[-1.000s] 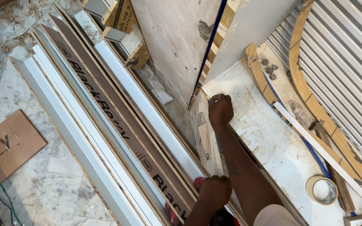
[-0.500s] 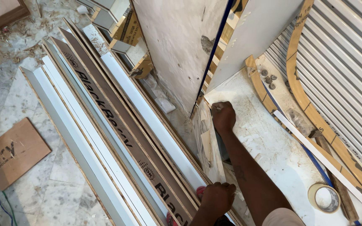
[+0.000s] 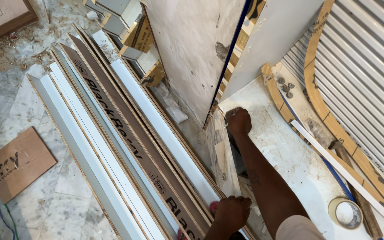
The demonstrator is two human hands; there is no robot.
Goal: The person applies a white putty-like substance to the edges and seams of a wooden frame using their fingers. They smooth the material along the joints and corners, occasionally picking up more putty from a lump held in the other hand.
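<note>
Beside upright panel [image 3: 192, 53], right hand [image 3: 238, 121], perhaps fisted

The right hand [image 3: 238, 121] has slid up the frame toward the foot of the upright panel [image 3: 192, 53], fist closed. The left hand [image 3: 232, 213] now shows fuller at the bottom edge, over a red object [image 3: 213, 206].

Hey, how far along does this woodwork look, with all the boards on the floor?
Done: long laminated boards lie cut and stacked on the marble floor. In hand: the right hand presses a fist against the white surface beside the upright panel, and the left hand grips a red-handled tool. Left: loose curved strips, tape roll and small fittings lie unused.
</note>
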